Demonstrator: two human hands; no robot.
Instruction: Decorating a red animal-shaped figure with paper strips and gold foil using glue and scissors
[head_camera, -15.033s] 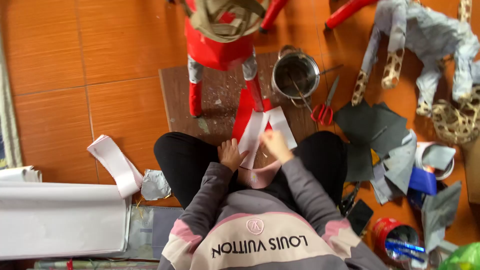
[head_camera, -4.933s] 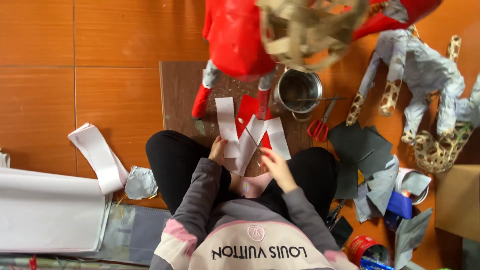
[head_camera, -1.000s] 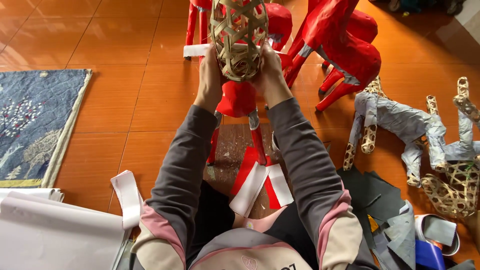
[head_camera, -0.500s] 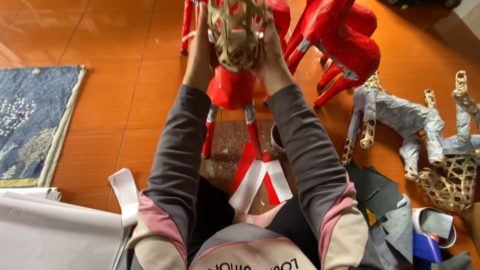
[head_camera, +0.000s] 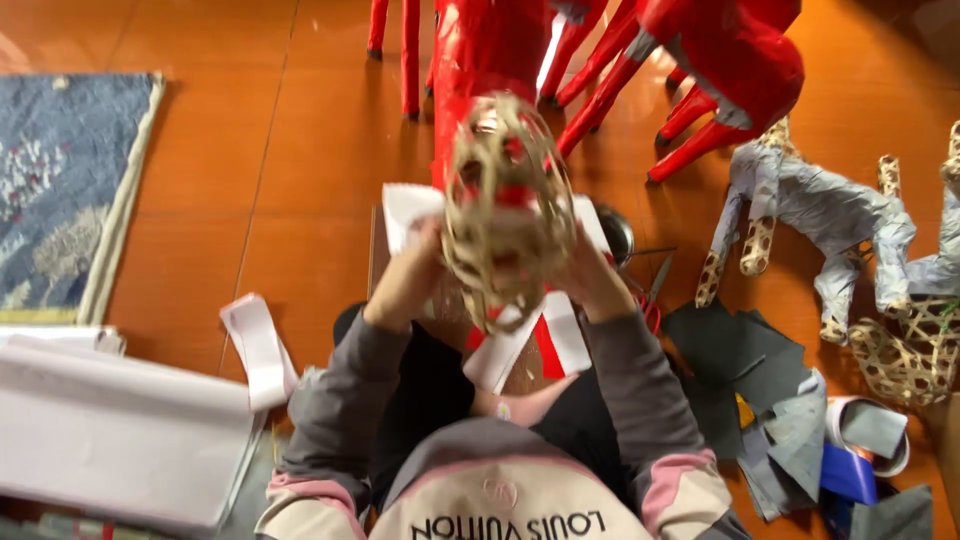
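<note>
Woven bamboo head frame (head_camera: 508, 205) sits cupped between my left hand (head_camera: 415, 270) and right hand (head_camera: 585, 275), both clasped on its sides. I'm holding it up against the red paper-covered figure (head_camera: 485, 60), so it's steady, white paper strips (head_camera: 525, 345) dangling below.

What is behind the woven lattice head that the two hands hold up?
Behind the woven lattice head, red paper of the red figure and white paper strips show. The floor under it is covered.
</note>
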